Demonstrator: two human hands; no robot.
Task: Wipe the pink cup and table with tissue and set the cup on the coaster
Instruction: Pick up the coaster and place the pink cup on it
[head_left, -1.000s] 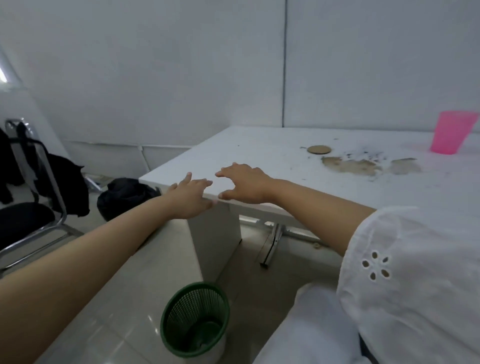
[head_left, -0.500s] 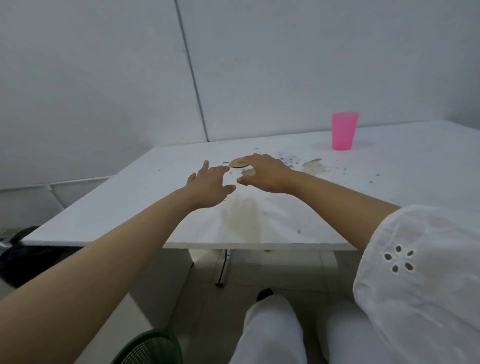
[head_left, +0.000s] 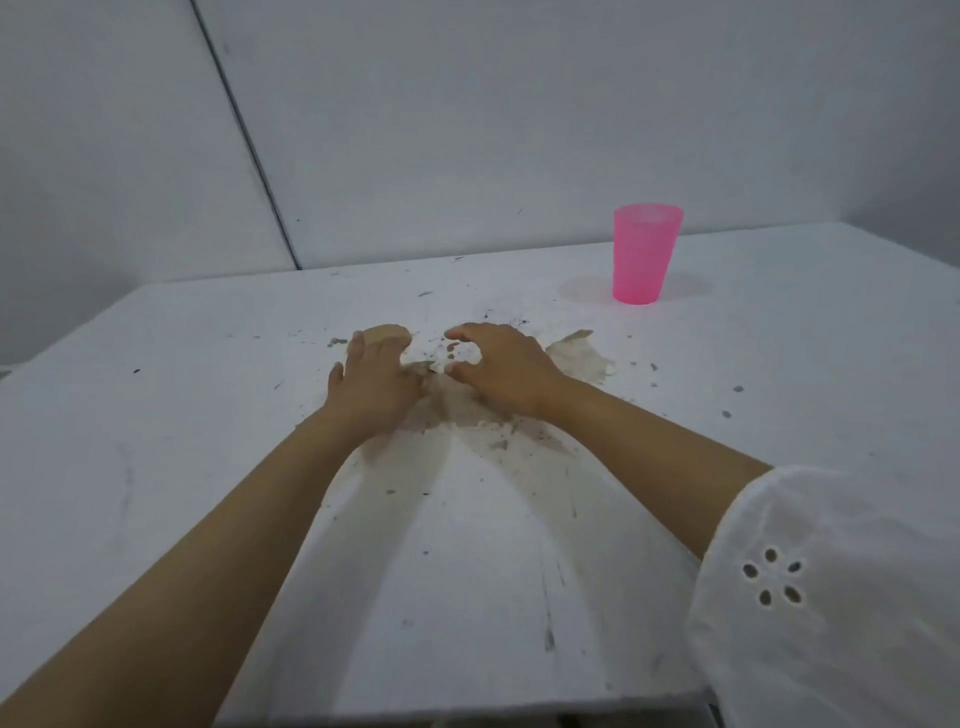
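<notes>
The pink cup (head_left: 647, 254) stands upright at the back right of the white table (head_left: 182, 426). A round tan coaster (head_left: 388, 332) lies left of centre, partly hidden behind the fingertips of my left hand (head_left: 371, 384), which is spread flat over the table and holds nothing. My right hand (head_left: 501, 369) hovers beside it with fingers and thumb curled apart and nothing between them. A brown spill stain (head_left: 579, 353) with dark specks spreads under and around both hands. No tissue is in view.
White wall panels (head_left: 467, 130) rise directly behind the table. The table's near edge (head_left: 467, 706) runs along the bottom of the view, and my white sleeve (head_left: 831, 597) fills the lower right corner. Dark crumbs (head_left: 737, 388) are scattered right of the stain.
The view has swung from the table's corner and the floor bin to face the table top. Both hands have moved forward from the table edge to the stain and coaster.
</notes>
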